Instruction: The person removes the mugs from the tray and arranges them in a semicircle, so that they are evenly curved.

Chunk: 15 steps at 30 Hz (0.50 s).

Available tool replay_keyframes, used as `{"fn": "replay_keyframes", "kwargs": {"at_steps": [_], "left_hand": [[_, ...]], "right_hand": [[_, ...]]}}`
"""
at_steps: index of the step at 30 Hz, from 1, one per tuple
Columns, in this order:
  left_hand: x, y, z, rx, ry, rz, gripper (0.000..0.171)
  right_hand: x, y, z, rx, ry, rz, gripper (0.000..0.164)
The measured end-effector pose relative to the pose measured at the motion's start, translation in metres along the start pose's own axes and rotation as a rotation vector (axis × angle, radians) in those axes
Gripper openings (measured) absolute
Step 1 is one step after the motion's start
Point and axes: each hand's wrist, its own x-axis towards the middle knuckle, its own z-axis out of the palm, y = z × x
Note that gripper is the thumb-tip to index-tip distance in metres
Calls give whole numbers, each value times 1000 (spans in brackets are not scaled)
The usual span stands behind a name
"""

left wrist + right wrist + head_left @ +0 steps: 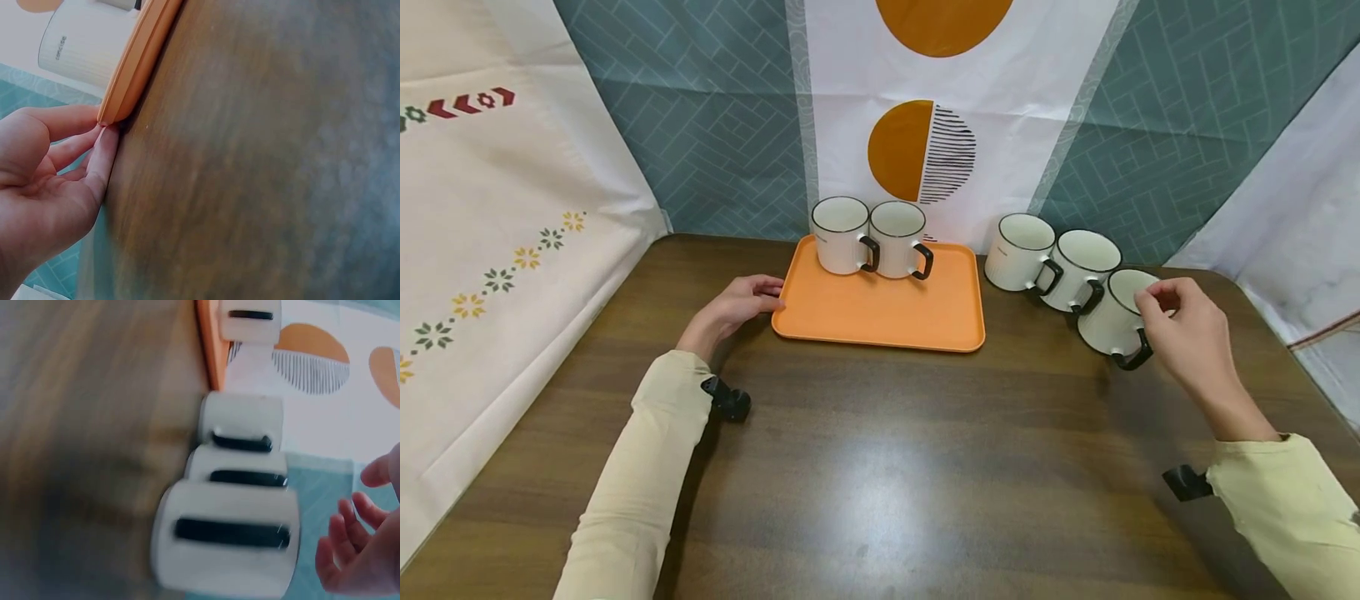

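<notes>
My left hand [735, 307] is at the left edge of an orange tray [880, 321]. In the left wrist view, its thumb and fingers pinch the tray's rim [133, 75]. Two white mugs with black rims and handles, one left [837, 252] and one right [895, 257], stand upright on the tray's back part. My right hand [1197, 337] hovers beside the nearest of three similar mugs [1107, 321]. The right wrist view shows this hand [369, 544] with loosely bent fingers, apart from that mug's rim [296, 519].
Two more mugs, a left one [1009, 262] and a middle one [1070, 277], stand on the brown table [880, 467] right of the tray. Behind hangs a patterned cloth backdrop [715, 150]. White cloth [512, 275] borders the left side.
</notes>
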Motion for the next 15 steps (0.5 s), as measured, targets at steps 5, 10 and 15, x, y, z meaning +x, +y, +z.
{"fn": "replay_keyframes", "kwargs": {"at_steps": [5, 10, 15], "left_hand": [[-1, 1, 0, 0, 2, -19, 52], [-1, 2, 1, -6, 0, -24, 53], [0, 2, 1, 7, 1, -20, 52]], "right_hand": [[9, -22, 16, 28, -87, -130, 38], [14, -40, 36, 87, -171, -195, 33], [20, -57, 59, 121, -223, -222, 27]]}}
